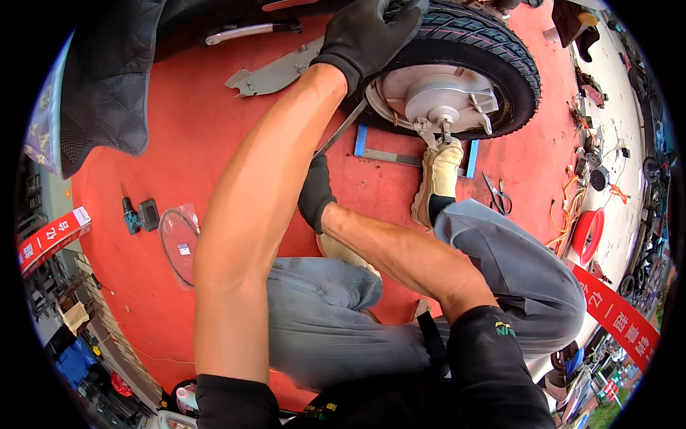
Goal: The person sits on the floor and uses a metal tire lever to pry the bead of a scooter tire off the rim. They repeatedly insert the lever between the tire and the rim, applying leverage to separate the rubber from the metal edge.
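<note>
My left hand (368, 39) in a black glove grips the top of a black tyre (466, 36) on a silver hub wheel (433, 96). Below my left forearm, my right hand (316, 191), also gloved, is closed round a long metal bar (341, 129) running up to the wheel's left rim; my left forearm partly hides this hand. My arms cross. My tan shoe (436, 171) is against the axle (444, 129) and a small fitting beside it. A blue-and-steel frame (386, 156) lies under the wheel.
Red mat (143, 286) holds a drill (131, 214), battery (148, 214), bagged ring (176, 247), scissors (496, 196) and a metal plate (264, 80). A black padded cover (100, 86) hangs upper left. Orange cords (564, 211), a red ring (587, 236) and assorted parts line the right side.
</note>
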A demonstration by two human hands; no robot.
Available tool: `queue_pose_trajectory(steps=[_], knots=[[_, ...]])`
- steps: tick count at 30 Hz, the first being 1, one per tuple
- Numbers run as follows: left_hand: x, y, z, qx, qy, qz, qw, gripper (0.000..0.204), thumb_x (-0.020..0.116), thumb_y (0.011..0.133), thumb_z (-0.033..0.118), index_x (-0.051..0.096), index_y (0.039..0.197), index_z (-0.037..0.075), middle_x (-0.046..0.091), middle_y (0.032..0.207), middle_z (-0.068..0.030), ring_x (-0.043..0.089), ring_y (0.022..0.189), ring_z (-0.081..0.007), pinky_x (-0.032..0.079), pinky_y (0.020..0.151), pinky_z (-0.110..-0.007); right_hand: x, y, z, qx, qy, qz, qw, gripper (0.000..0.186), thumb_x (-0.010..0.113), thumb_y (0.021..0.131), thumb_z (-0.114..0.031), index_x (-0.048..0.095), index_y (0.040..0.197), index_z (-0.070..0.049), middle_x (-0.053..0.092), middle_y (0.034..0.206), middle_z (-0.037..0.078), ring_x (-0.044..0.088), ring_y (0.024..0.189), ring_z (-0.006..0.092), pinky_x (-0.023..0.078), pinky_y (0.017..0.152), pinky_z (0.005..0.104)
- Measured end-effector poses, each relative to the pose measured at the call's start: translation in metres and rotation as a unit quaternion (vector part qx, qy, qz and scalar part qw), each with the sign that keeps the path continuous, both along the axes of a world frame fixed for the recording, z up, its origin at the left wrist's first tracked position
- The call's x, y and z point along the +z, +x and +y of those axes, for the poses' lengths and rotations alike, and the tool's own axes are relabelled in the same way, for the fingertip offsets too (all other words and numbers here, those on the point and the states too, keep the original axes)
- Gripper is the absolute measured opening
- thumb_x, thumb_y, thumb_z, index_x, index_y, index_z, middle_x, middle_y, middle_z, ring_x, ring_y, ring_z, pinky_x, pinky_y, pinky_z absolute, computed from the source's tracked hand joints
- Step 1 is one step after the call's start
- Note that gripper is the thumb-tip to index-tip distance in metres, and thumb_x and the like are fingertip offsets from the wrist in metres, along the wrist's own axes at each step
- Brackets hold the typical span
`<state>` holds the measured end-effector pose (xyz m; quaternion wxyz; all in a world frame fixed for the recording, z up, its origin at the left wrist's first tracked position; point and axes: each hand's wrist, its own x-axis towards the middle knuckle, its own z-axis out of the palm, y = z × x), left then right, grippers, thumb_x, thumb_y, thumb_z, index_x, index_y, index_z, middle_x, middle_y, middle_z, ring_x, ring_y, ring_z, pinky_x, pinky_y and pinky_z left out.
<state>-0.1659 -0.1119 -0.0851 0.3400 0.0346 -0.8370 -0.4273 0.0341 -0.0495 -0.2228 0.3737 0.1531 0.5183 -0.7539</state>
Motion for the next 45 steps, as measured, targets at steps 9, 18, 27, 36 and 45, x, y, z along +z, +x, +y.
queue_pose_trajectory(steps=[9, 18, 27, 36, 45], knots=[[-0.001, -0.007, 0.008, -0.022, -0.012, 0.019, 1.000, 0.031, 0.062, 0.103, 0.028, 0.071, 0.111, 0.000, 0.072, 0.101, -0.0242, 0.072, 0.095, -0.0372, 0.056, 0.082, -0.041, 0.036, -0.016, 0.027, 0.026, -0.167, -0.111, 0.979, 0.014, 0.052, 0.103, -0.014, 0.049, 0.097, -0.002, 0.057, 0.079, 0.012, 0.061, 0.058, 0.0233, 0.055, 0.045, 0.0382], [-0.019, -0.016, -0.019, -0.082, -0.077, -0.139, 0.984, 0.042, 0.041, 0.113, 0.026, 0.060, 0.129, -0.007, 0.066, 0.127, -0.0224, 0.062, 0.120, -0.0302, 0.046, 0.108, -0.037, 0.066, -0.041, 0.026, 0.040, -0.164, -0.209, 0.963, 0.009, 0.050, 0.098, -0.009, 0.050, 0.099, 0.000, 0.057, 0.081, 0.013, 0.061, 0.061, 0.0248, 0.057, 0.053, 0.0433], [0.008, -0.008, -0.015, -0.071, -0.084, -0.212, 0.971, 0.053, 0.035, 0.113, 0.040, 0.057, 0.134, -0.004, 0.064, 0.129, -0.0253, 0.060, 0.121, -0.0382, 0.043, 0.110, -0.039, 0.068, -0.047, 0.019, 0.057, -0.221, -0.224, 0.947, 0.019, 0.052, 0.104, -0.016, 0.051, 0.115, 0.000, 0.061, 0.093, 0.014, 0.068, 0.075, 0.0292, 0.060, 0.064, 0.0458], [-0.005, 0.000, -0.014, -0.083, -0.083, -0.181, 0.976, 0.045, 0.037, 0.114, 0.030, 0.053, 0.139, -0.003, 0.062, 0.135, -0.0219, 0.058, 0.125, -0.0328, 0.042, 0.111, -0.036, 0.055, -0.030, 0.029, -0.102, -0.252, -0.263, 0.926, 0.030, 0.055, 0.106, -0.033, 0.053, 0.114, -0.003, 0.048, 0.079, 0.006, 0.053, 0.064, 0.0201, 0.050, 0.059, 0.0382], [-0.010, -0.002, -0.027, -0.091, -0.135, -0.140, 0.977, 0.056, 0.045, 0.109, 0.045, 0.056, 0.140, -0.001, 0.065, 0.130, -0.0243, 0.062, 0.122, -0.0376, 0.046, 0.107, -0.039, 0.120, 0.003, 0.098, -0.056, -0.248, -0.266, 0.930, 0.035, 0.053, 0.106, -0.036, 0.053, 0.129, -0.009, 0.048, 0.073, 0.002, 0.031, 0.048, 0.0102, 0.029, 0.045, 0.0275]])
